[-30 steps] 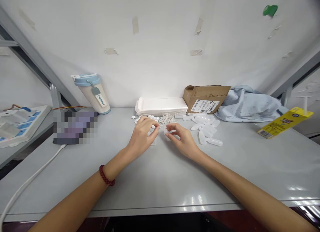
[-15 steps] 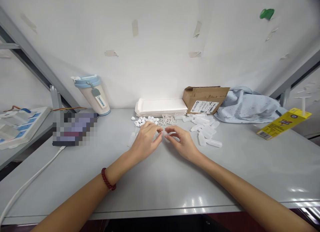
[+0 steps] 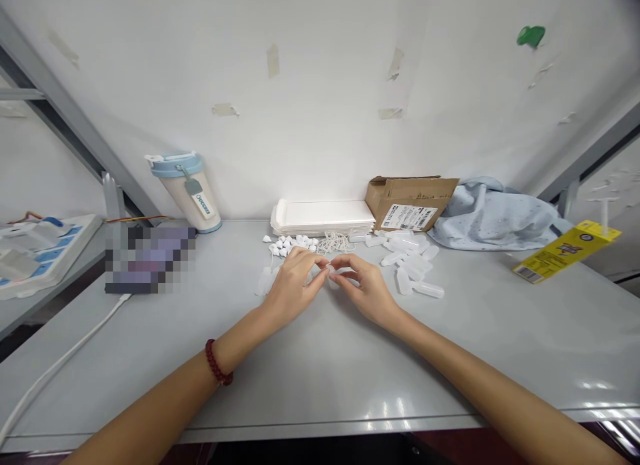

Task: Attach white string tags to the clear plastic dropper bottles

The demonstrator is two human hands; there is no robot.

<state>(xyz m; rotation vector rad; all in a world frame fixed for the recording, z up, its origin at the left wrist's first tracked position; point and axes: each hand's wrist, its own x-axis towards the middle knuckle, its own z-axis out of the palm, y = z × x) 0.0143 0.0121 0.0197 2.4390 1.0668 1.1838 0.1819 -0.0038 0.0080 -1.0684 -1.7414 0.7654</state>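
Note:
My left hand and my right hand meet over the middle of the table, thumbs and fingertips pinched together. Between them is a small translucent plastic piece, mostly covered by the fingers. Beyond my left hand lie small white pieces, with a tangle of thin pale cords beside them. Several translucent plastic tubes are heaped to the right of my right hand. Another translucent piece lies left of my left hand, partly hidden by it.
Against the wall stand a stack of white trays, a cardboard box and a bunched pale-blue cloth. On the left are a tumbler, a blurred phone with a white cable and a power strip. A yellow carton is at right.
My fingertips have drawn closer together around the small plastic piece, the left ones shifting slightly right. The camera view has moved a little; the things on the table lie as before.

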